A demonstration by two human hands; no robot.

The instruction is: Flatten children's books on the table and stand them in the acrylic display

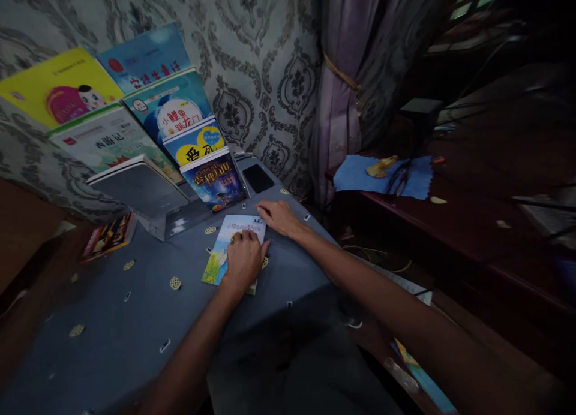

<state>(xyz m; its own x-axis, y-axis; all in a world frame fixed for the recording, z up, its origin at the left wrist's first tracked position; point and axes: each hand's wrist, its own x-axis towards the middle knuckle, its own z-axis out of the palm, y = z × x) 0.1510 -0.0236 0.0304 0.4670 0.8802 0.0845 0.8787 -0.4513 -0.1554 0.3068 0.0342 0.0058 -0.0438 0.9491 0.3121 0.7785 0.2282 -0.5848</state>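
Observation:
A small booklet (220,247) with a pale blue, green and yellow cover lies flat on the cloth-covered table. My left hand (245,256) rests on top of it, fingers bent over the cover and thumb held apart at its right edge. Beside the booklet's top right corner is my right hand (279,217), loosely bent with its fingertips toward that corner; whether they touch it I cannot tell. Behind the hands, a clear stepped stand (173,223) holds several books, among them a dark blue one (216,181) in front.
A black phone (258,178) lies near the table's (148,319) back edge. Left of the stand is another book (108,238). To the right, a dark red bench (454,217) carries a blue cloth (351,174) with small items. Patterned curtain (252,73) hangs behind.

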